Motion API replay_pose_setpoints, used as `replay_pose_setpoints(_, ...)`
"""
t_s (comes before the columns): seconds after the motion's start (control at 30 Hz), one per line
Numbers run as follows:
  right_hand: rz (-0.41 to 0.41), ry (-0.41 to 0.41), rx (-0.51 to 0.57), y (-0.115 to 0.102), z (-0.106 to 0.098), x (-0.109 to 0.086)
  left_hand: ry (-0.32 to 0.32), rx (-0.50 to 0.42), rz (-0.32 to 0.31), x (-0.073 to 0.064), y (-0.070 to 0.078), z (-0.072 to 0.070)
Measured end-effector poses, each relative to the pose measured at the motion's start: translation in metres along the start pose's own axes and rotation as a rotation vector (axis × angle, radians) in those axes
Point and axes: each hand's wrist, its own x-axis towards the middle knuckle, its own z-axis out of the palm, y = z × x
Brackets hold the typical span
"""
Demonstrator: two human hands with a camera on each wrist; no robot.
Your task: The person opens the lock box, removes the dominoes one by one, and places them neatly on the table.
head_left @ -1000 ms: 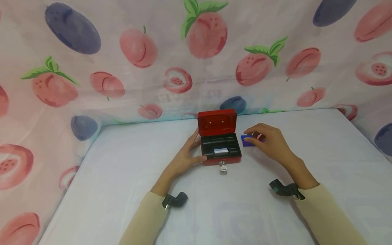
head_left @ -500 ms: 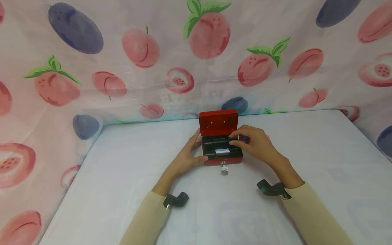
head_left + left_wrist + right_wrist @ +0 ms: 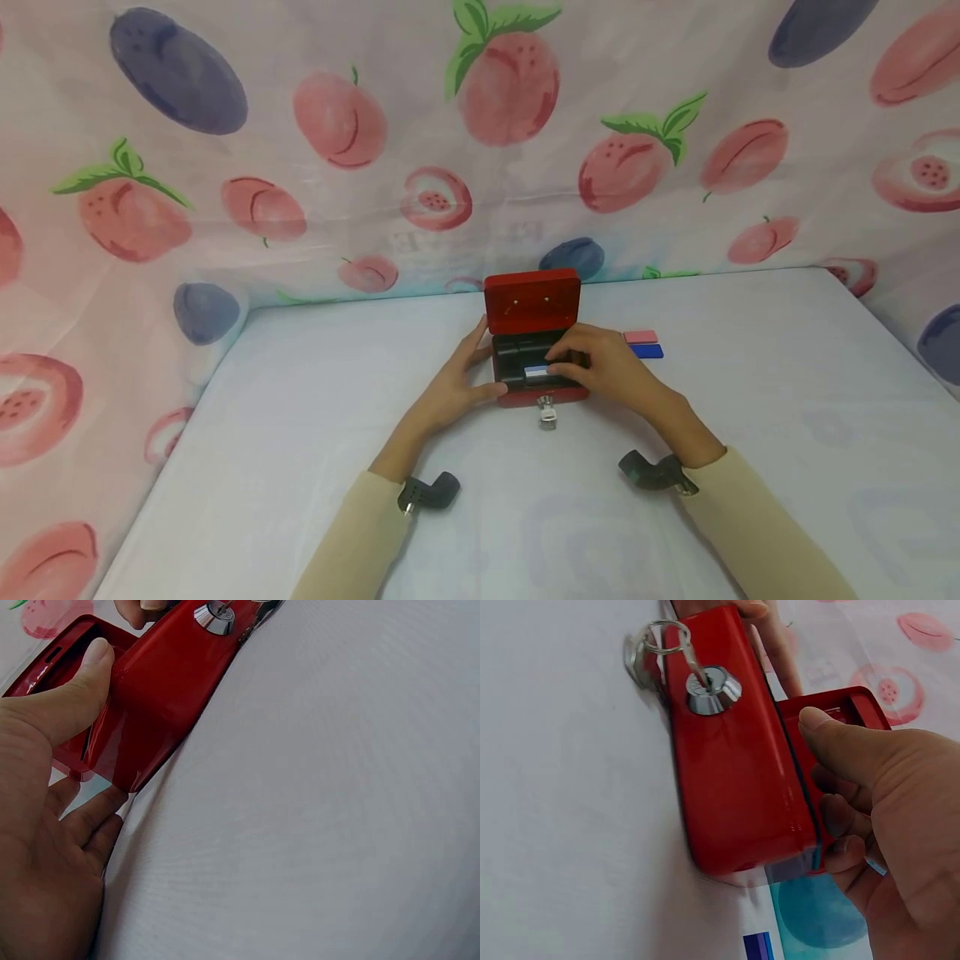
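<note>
My left hand (image 3: 452,381) grips the left end of a small red cash box (image 3: 532,399), its thumb on the near rim. The box's lid (image 3: 532,302) stands raised at the back. In the black tray (image 3: 507,362) lies a small white-and-blue block (image 3: 536,372). My right hand (image 3: 611,367) reaches over the right side of the tray, thumb and fingers bent at the block's right end. Whether they pinch it is hidden. In the right wrist view, that thumb (image 3: 840,742) shows over the box wall, with the other fingers curled behind it.
On the white table (image 3: 300,467), right of the box, lie a pink bar (image 3: 641,337) and a blue bar (image 3: 648,352), partly behind my right hand. A key ring (image 3: 667,637) hangs from the front lock (image 3: 713,690). A fruit-print curtain (image 3: 375,75) stands behind.
My right hand has moved left from the blue and purple bars beside the box to the block in the tray. The left hand and the box stay where they were.
</note>
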Motion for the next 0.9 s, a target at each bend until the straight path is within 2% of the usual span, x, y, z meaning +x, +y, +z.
replay_pose_setpoints(0.2, 0.010, -0.031, -0.005, -0.001, 0.003, 0.000, -0.008, 0.016, 0.015, 0.000, -0.001, -0.001)
replay_pose_setpoints(0.47, 0.032, -0.053, -0.082, -0.004, 0.006, 0.000, -0.008, 0.011, 0.024, 0.001, -0.002, -0.001)
replay_pose_setpoints(0.7, 0.027, -0.048, -0.123, -0.006, 0.008, 0.001, 0.015, 0.009, 0.038, 0.015, -0.039, 0.006)
replay_pose_setpoints(0.9, 0.039, -0.052, -0.129, -0.008, 0.008, -0.001, 0.015, -0.005, 0.040, 0.016, -0.046, 0.007)
